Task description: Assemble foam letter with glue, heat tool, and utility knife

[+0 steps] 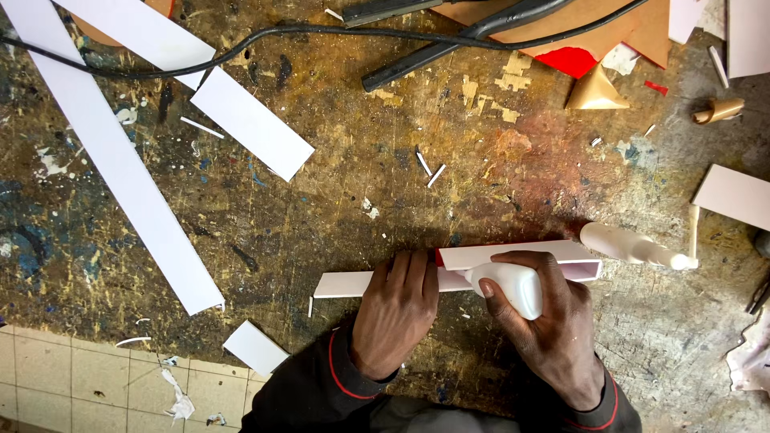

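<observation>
My left hand [397, 313] presses flat on a long white folded strip piece [513, 256] lying at the near edge of the paint-stained workbench [361, 192]. The piece forms an open box-like channel at its right end and has a small red spot by my fingertips. My right hand [545, 321] grips a white glue bottle [509, 287], its nozzle pointing left against the strip. Both sleeves are dark with red trim.
Long white strips [112, 160] and a shorter one [250, 122] lie left. A small white offcut [255, 348] hangs over the bench edge. A white tube-like bottle [634, 247] lies right. Black cables [321, 34], brown card [593, 24], gold cones [595, 92] sit at the back.
</observation>
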